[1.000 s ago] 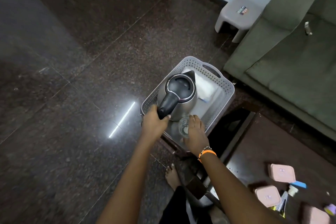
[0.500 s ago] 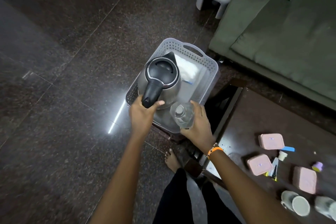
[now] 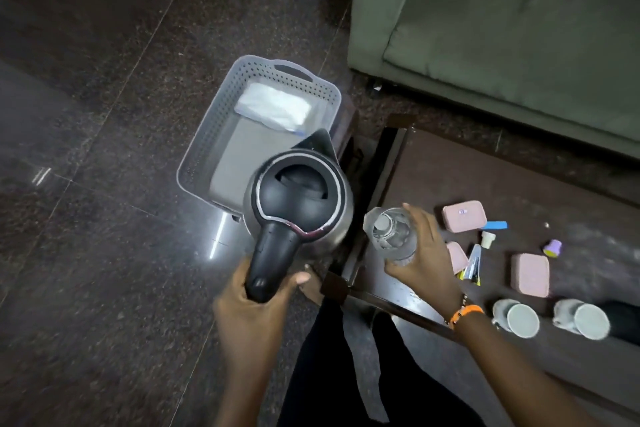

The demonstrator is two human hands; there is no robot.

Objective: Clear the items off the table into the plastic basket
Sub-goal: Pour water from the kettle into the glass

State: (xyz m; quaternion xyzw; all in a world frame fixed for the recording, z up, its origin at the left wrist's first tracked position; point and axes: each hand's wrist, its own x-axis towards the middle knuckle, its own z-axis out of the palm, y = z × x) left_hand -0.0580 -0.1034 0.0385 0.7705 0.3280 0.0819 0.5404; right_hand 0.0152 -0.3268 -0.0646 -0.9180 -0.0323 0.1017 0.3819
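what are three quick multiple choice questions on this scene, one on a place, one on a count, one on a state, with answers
1. Where does the white packet lie?
A. on the table
B. in the plastic basket
C. on the sofa

2. How many pale cups lie on the table?
A. two
B. four
C. none

3. What is the left hand doing?
A. resting flat on the floor
B. gripping the kettle by its black handle
C. hanging idle

Answers:
1 B, the packet sits at the basket's far end, inside its walls.
2 A, one cup and a second cup lie side by side near the table's near edge.
3 B, its fingers curl round the handle, while the right hand holds a clear bottle.
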